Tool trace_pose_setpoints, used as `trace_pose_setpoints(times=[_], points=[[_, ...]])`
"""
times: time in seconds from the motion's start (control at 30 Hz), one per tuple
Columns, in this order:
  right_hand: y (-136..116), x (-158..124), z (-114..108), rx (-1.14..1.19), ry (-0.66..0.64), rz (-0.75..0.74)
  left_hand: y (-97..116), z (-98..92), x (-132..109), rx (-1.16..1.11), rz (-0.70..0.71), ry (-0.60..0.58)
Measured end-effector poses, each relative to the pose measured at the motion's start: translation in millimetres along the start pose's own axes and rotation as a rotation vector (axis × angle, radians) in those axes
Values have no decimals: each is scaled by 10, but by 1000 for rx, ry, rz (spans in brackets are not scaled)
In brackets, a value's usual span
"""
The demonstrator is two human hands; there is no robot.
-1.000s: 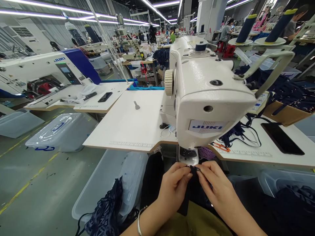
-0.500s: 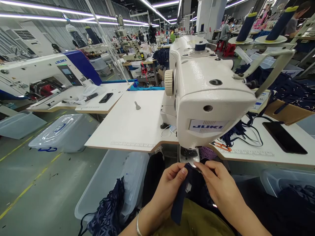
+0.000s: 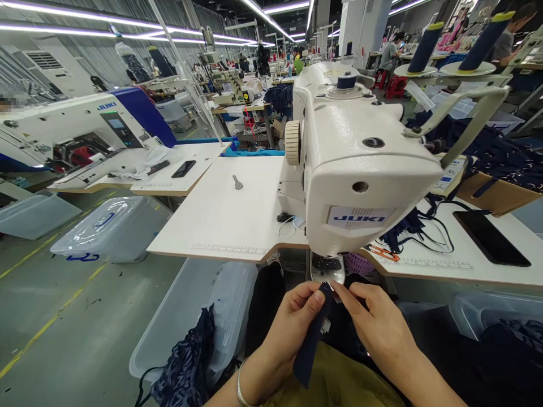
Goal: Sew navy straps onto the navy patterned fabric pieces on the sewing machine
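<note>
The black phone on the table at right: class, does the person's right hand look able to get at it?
Probably yes: the right hand is at the navy strip, but nothing visible blocks its way to the black phone.

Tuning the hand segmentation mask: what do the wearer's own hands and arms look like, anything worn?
Left hand: ungloved, with a thin silver-coloured bangle at the wrist. Right hand: ungloved, no wristwear visible. No sleeves show on either visible forearm.
</note>
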State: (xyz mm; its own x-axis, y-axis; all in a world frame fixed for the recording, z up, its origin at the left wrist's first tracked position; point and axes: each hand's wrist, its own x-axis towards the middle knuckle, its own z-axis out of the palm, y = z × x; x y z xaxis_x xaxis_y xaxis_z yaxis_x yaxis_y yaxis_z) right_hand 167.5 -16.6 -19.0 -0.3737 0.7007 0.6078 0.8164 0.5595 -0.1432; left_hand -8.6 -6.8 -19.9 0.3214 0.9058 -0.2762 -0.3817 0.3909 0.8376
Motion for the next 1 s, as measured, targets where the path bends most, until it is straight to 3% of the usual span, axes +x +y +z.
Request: trace_pose_setpoints(times=[0.17, 0.33, 0.6, 0.83, 1.0], points=[[-41, 70, -29, 85, 28, 67, -14, 11, -5, 17, 13, 1], [-128, 162, -58, 186, -1, 237, -24, 21, -25, 116, 79, -6], [-163, 36, -1, 166, 105, 143, -1, 18, -23, 657, 610, -6], [-217, -34, -1, 104, 119, 128, -95, 6, -51, 842, 846, 30], [-267, -58, 31, 133, 131, 175, -133, -49, -42, 1022, 949, -7]])
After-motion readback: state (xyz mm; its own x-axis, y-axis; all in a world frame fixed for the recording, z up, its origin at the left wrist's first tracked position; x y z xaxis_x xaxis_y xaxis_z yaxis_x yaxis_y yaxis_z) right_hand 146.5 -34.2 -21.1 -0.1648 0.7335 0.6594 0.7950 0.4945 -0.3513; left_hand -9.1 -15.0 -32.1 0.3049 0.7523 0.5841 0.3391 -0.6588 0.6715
